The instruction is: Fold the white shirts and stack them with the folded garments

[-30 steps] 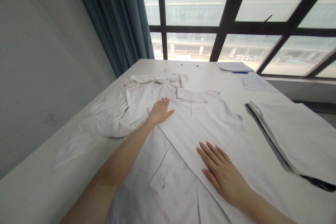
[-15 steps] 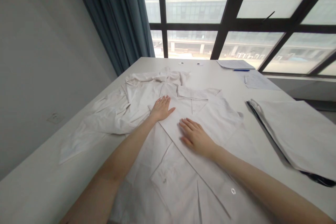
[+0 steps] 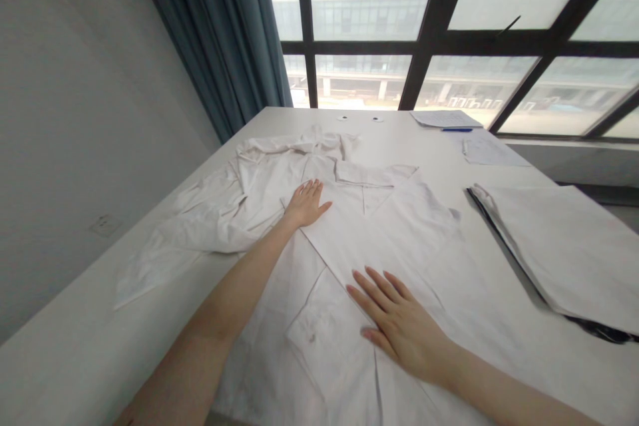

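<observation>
A white coat-like garment [image 3: 369,226] with a collar lies spread over the table, its front panels overlapping along a slanting edge. My left hand [image 3: 305,205] rests flat on it near the collar, fingers out and nothing held. Lower down, my right hand [image 3: 399,323] lies with spread fingers on the front panel, close to the slanting edge. To the left is a crumpled part of white cloth [image 3: 214,219] with a sleeve reaching toward the table's left side. Whether it belongs to the same garment I cannot tell.
Folded white cloth [image 3: 574,246] with a black layer beneath lies at the right. Papers [image 3: 444,118], a blue pen [image 3: 456,130] and another sheet [image 3: 494,152] are at the far right of the white table [image 3: 389,140]. Behind stand a blue curtain [image 3: 219,26] and windows.
My right hand has slid down the garment toward me, and its fingers have spread wider. The left hand stays in place near the collar.
</observation>
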Tool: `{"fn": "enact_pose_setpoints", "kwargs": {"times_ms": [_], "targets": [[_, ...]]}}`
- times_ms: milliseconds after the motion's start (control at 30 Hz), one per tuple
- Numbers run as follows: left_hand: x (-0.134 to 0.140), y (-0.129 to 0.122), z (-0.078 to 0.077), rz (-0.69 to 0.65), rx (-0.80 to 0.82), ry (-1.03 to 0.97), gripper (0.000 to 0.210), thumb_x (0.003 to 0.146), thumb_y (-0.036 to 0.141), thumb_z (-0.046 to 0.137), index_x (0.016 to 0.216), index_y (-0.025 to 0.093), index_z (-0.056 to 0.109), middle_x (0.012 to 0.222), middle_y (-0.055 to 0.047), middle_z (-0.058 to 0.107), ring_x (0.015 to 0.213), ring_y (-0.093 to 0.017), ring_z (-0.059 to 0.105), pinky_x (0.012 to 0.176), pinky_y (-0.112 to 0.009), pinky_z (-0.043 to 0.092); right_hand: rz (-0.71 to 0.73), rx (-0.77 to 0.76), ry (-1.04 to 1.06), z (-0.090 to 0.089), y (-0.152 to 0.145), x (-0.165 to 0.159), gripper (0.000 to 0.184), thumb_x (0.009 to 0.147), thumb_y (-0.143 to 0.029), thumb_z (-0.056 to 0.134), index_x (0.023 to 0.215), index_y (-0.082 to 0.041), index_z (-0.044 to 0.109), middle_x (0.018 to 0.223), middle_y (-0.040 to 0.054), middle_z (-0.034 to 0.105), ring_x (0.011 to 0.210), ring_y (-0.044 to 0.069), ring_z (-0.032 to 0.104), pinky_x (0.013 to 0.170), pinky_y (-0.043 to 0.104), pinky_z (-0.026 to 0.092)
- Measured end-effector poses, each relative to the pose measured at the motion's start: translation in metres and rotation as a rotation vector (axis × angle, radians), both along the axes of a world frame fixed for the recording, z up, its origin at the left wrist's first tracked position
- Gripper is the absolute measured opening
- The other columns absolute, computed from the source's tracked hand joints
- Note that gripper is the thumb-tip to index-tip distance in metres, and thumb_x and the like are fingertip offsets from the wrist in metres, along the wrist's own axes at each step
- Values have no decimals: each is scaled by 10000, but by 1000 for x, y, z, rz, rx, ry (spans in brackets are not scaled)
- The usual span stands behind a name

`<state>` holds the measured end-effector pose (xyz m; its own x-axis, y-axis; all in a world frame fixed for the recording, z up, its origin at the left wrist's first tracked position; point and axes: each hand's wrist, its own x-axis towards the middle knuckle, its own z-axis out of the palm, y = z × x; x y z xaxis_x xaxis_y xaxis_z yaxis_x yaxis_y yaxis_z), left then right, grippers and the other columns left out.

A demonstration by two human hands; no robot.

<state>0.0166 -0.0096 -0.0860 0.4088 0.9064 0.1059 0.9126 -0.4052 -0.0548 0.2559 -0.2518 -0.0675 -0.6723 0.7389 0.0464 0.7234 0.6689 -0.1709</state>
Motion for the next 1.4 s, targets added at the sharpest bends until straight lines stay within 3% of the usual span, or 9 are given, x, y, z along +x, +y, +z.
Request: {"fn": "enact_pose_setpoints", "kwargs": {"times_ms": [100, 233, 300, 433, 633, 767, 1000, 1133, 1400], "targets": [[0, 0, -1, 0, 5, -6, 695, 987, 530, 264, 1497, 61, 303, 1566, -171, 289, 1467, -268, 237, 1173, -418, 207, 16, -45, 43, 3, -14, 12, 616, 994, -465, 386, 1552, -306, 179, 1591, 24, 246, 1462, 275, 235, 1148, 521, 306], [2, -2, 4, -5, 55, -42, 592, 977, 455, 355, 1449, 100, 397, 1535, -171, 360, 1440, -277, 303, 1165, -441, 227, -70, -127, 150, 15, -7, 19, 447, 1010, -373, 366, 1441, -298, 453, 1483, 23, 474, 1384, 211, 406, 1117, 427, 382], [7, -8, 8, -41, 86, -58, 492, 972, 331, 378, 1400, 105, 466, 1508, -168, 409, 1417, -264, 348, 1161, -438, 239, -159, -80, 181, 18, 7, 18, 415, 1006, -309, 343, 1363, -242, 545, 1437, 60, 528, 1341, 199, 461, 1095, 400, 408], [31, -35, 12, -129, 76, -69, 449, 956, 217, 372, 1374, 112, 496, 1485, -132, 455, 1377, -203, 411, 1143, -359, 290, -263, 66, 97, 9, 36, 13, 469, 972, -302, 391, 1399, -137, 497, 1499, 127, 440, 1401, 248, 374, 1128, 446, 354], [51, -77, 2, -225, -16, -78, 636, 985, 504, 318, 1492, 120, 316, 1578, -139, 278, 1469, -248, 236, 1172, -439, 223, -302, 120, -11, -13, 40, 16, 579, 992, -390, 351, 1504, -121, 334, 1567, 132, 301, 1453, 245, 266, 1151, 454, 307], [35, -70, 3, -193, -55, -56, 673, 981, 565, 276, 1526, 170, 253, 1598, -105, 226, 1483, -247, 191, 1186, -445, 183, -294, 131, -29, -14, 27, 28, 591, 1006, -442, 316, 1520, -151, 304, 1581, 116, 262, 1456, 232, 256, 1153, 448, 304], [3, -45, 5, -61, -69, -26, 712, 982, 550, 277, 1519, 82, 261, 1587, -150, 228, 1479, -265, 197, 1189, -431, 198, -301, 145, -4, -18, 5, 52, 610, 1007, -460, 337, 1554, -235, 188, 1580, 73, 282, 1451, 200, 273, 1153, 442, 302], [-2, -43, 5, -50, -21, -58, 655, 986, 496, 318, 1496, 85, 316, 1573, -147, 277, 1469, -262, 234, 1192, -420, 198, -331, 126, 24, -17, 0, 57, 561, 1011, -424, 344, 1536, -243, 262, 1569, 50, 313, 1442, 197, 296, 1153, 434, 310], [-5, -43, 4, -29, 88, -229, 423, 933, 225, 423, 1311, 99, 564, 1415, -116, 540, 1352, -208, 448, 1158, -356, 309, -359, 112, 111, -16, 2, 58, 486, 1002, -369, 382, 1471, -248, 408, 1516, 56, 420, 1408, 213, 368, 1127, 459, 353]]}}
